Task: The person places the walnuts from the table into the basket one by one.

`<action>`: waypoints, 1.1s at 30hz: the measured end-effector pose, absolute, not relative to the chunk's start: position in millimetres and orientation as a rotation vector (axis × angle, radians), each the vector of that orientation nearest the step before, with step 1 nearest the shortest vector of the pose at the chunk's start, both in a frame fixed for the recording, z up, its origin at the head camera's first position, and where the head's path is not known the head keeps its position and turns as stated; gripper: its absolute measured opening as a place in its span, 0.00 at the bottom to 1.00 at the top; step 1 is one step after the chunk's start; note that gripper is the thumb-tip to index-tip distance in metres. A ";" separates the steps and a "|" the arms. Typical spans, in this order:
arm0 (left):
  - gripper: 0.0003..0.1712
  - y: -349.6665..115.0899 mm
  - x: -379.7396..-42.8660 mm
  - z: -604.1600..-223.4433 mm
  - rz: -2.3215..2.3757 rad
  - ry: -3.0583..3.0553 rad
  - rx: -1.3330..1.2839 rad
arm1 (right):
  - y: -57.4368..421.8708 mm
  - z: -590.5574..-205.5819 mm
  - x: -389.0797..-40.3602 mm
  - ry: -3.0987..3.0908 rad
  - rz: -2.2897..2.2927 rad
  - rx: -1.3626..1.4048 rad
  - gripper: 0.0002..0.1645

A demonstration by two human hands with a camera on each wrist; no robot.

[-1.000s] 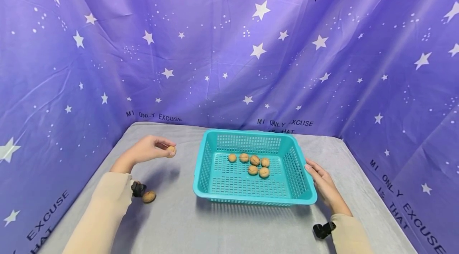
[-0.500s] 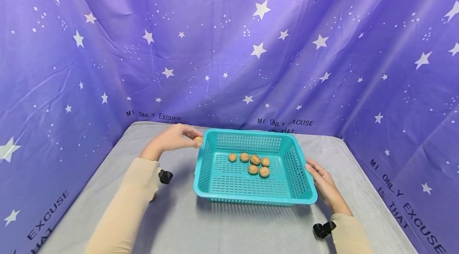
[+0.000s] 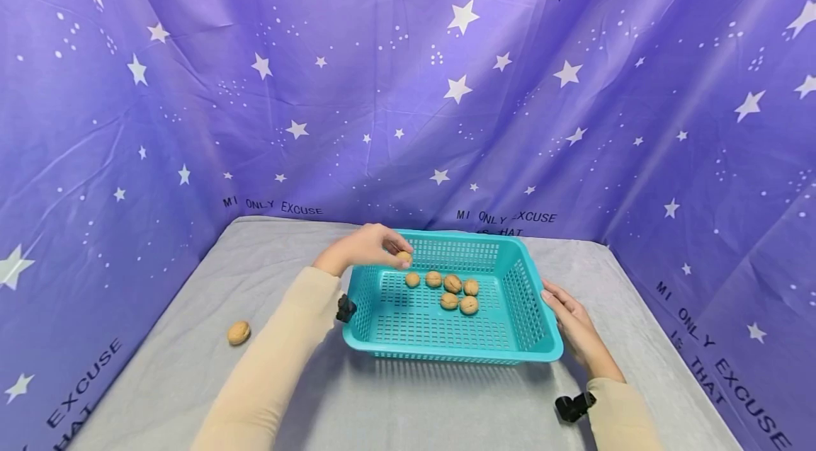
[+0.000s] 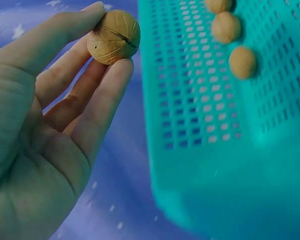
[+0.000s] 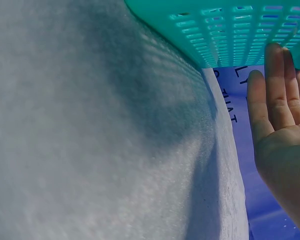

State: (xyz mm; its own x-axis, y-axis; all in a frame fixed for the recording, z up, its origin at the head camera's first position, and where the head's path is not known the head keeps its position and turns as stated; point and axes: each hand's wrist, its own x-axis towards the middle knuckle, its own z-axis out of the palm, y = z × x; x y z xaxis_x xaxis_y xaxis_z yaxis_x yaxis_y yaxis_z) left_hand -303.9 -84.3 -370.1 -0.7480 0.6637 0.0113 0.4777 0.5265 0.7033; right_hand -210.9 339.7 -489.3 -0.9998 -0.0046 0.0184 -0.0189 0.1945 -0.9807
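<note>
Between the thumb and fingertips of my left hand [image 3: 370, 246] is a walnut [image 4: 114, 37], pinched above the back left part of a teal plastic basket [image 3: 440, 354]. Its palm and fingers show clearly in the left wrist view. Several walnuts [image 3: 452, 284] lie on the slotted basket floor, towards the back and middle. At the basket's right side, my right hand [image 3: 576, 323] touches the rim and outer wall. Straight fingers [image 5: 276, 90] of that hand show in the right wrist view, some tips hidden by the rim; its thumb cannot be made out there.
One more walnut [image 3: 239, 333] lies on the grey cloth-covered table [image 3: 408, 408], left of my left forearm. Purple star-printed curtains [image 3: 382, 83] stand behind and on both sides of the table. A black wrist camera [image 3: 346, 308] on my left arm overlaps the basket's left rim.
My left hand has carried the walnut rightwards from over the table, across the left rim, to above the basket. The walnut on the table has come into full view. My right hand stays put.
</note>
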 end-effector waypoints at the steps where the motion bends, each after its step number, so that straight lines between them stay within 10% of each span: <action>1: 0.19 -78.8 -305.3 -372.2 1.036 2.497 0.962 | 339.6 -489.5 -210.8 -2.418 1.986 0.028 0.40; 33: 0.17 -3.6 -324.6 -456.0 0.918 2.431 0.655 | 338.4 -490.8 -210.2 -2.403 1.986 -0.002 0.41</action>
State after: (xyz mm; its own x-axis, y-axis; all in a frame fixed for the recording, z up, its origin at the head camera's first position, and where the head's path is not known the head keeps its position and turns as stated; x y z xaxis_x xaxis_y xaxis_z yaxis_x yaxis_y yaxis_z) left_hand -324.6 -3.6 -456.0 -0.7820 0.5728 -0.2457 0.2677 0.6646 0.6976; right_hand -210.2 338.4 -490.8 -0.9997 0.0162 0.0173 -0.0139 0.1883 -0.9820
